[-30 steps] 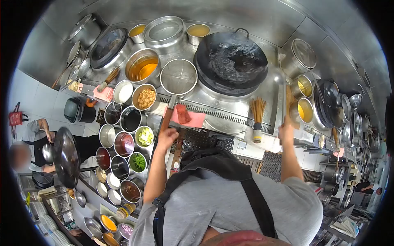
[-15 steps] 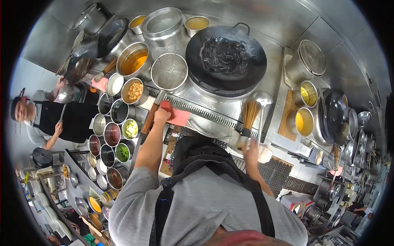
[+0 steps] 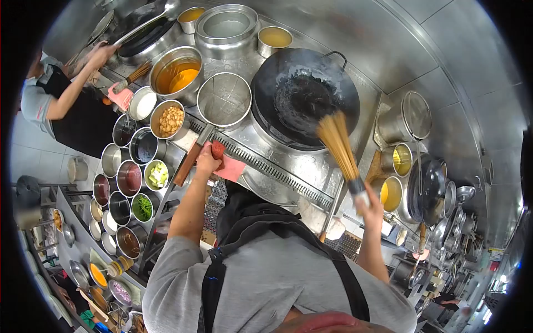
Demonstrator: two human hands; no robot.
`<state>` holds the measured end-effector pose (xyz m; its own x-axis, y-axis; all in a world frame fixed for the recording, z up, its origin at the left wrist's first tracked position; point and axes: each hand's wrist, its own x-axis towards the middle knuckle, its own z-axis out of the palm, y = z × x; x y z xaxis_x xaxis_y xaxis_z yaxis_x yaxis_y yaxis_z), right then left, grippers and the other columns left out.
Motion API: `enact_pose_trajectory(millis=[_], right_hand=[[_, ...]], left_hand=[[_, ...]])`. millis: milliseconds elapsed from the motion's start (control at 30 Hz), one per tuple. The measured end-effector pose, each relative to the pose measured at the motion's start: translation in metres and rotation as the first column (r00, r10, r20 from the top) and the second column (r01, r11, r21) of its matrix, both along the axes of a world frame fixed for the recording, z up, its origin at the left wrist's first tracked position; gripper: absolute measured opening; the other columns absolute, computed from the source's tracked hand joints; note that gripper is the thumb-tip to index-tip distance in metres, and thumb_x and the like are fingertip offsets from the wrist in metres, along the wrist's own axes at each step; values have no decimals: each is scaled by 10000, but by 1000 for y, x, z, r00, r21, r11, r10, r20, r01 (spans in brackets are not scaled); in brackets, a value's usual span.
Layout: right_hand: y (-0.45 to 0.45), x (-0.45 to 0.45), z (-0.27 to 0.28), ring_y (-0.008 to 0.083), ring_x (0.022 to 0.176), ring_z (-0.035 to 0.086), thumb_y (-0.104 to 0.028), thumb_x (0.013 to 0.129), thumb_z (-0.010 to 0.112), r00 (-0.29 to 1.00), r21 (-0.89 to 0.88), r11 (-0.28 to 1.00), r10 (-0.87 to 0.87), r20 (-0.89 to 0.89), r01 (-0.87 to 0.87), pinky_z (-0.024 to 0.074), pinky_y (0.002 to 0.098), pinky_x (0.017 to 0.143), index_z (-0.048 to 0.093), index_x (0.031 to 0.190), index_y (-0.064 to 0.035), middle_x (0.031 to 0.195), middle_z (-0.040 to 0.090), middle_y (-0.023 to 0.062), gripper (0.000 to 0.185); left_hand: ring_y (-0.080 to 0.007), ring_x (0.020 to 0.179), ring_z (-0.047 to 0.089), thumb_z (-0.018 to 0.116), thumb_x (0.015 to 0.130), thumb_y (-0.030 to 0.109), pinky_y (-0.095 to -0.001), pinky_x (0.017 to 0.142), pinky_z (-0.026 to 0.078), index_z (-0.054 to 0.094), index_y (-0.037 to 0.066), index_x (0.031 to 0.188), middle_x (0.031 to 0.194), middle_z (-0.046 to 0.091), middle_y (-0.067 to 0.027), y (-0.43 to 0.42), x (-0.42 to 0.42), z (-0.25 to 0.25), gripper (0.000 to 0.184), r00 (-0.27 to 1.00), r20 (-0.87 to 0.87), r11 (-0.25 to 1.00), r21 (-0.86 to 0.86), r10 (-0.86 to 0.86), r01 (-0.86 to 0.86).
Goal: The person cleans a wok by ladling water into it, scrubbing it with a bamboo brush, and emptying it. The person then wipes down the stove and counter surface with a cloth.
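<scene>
Head view: your right hand (image 3: 371, 205) has its fingers clamped on the handle of the brush (image 3: 337, 145), whose bristles overlap the wok's (image 3: 304, 97) near right rim; whether they touch it you cannot tell. The brush's long axis slants from your hand, nearer you than the wok, up and leftward, bristles pointing at the wok's bowl. Gripping the handle end presumably keeps your fingers back from the hot metal. Your left hand (image 3: 207, 162), left of the wok and nearer you, has its fingers closed around a red cloth (image 3: 219, 150), probably kept handy for heat or wiping. The strainer (image 3: 225, 99) sits left of the wok, its handle towards you, seemingly for easy reach.
</scene>
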<state>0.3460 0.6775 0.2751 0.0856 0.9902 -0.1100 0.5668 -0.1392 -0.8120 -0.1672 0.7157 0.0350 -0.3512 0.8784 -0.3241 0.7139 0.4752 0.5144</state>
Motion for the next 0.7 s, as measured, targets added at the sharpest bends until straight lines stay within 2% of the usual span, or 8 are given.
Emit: enact_pose_trajectory(millis=[33, 133, 167, 233, 300, 433, 533, 700], right_hand=[[39, 6, -13, 191, 975, 614, -269, 753, 741, 986, 114, 987, 98, 137, -114, 467, 313, 869, 559, 1241, -7, 1070, 659, 156, 582], [162, -26, -17, 329, 1006, 613, -328, 742, 708, 824, -5, 942, 296, 482, -336, 466, 388, 900, 629, 1182, -142, 1090, 645, 170, 484], [193, -54, -12, 344, 1001, 597, -308, 727, 703, 671, -63, 930, 307, 675, -362, 472, 416, 883, 641, 1167, -180, 1047, 652, 158, 462], [268, -82, -34, 326, 997, 601, -276, 745, 658, 573, 13, 923, 227, 787, -384, 477, 426, 878, 652, 1128, -171, 1024, 654, 149, 397], [318, -132, -41, 335, 919, 631, -249, 758, 633, 532, 56, 931, 156, 832, -362, 499, 427, 835, 684, 1027, -139, 933, 669, 169, 295], [316, -175, -27, 353, 973, 616, -256, 713, 706, 732, 14, 939, 259, 630, -344, 477, 403, 888, 650, 1139, -119, 1021, 646, 207, 450], [267, -150, -9, 362, 983, 611, -249, 707, 713, 641, -93, 819, 508, 575, -566, 470, 394, 896, 654, 1135, -122, 1031, 648, 200, 451], [273, -126, 0, 368, 982, 609, -275, 713, 699, 632, -189, 835, 522, 573, -517, 453, 393, 917, 663, 1115, -114, 1039, 651, 177, 435]], left_hand=[[-373, 1084, 563, 731, 618, 236, -426, 949, 435, 428, 48, 1301, 1156, 589, -223, 0, 1, 1, 770, 1000, 5, 1000, 3, -1, 1], [-377, 1066, 571, 723, 611, 222, -422, 941, 445, 457, 55, 1278, 1131, 595, -234, 0, 1, 5, 737, 1000, 6, 999, 27, 16, -17], [-377, 1066, 571, 723, 611, 222, -422, 941, 445, 457, 55, 1278, 1131, 595, -234, 1, -1, 4, 737, 1000, 4, 999, 31, 21, -21], [-383, 1064, 569, 728, 604, 212, -425, 936, 449, 475, 64, 1267, 1116, 599, -236, -1, -3, 1, 725, 994, 106, 998, 50, 30, -35], [-385, 1069, 563, 732, 603, 203, -429, 935, 449, 487, 64, 1257, 1111, 599, -235, -5, -3, -4, 712, 986, 160, 996, 65, 47, -58], [-384, 1060, 560, 731, 617, 191, -431, 932, 445, 486, 41, 1246, 1116, 595, -230, -7, -5, -11, 691, 991, 128, 984, 172, 29, -51], [-377, 1076, 547, 735, 606, 177, -422, 948, 432, 487, 38, 1239, 1125, 588, -224, -7, -8, -18, 694, 989, 150, 971, 236, 11, -47], [-370, 1090, 539, 735, 595, 160, -423, 962, 420, 487, 4, 1218, 1125, 586, -221, -3, -7, -15, 688, 989, 147, 975, 220, -1, -32]])
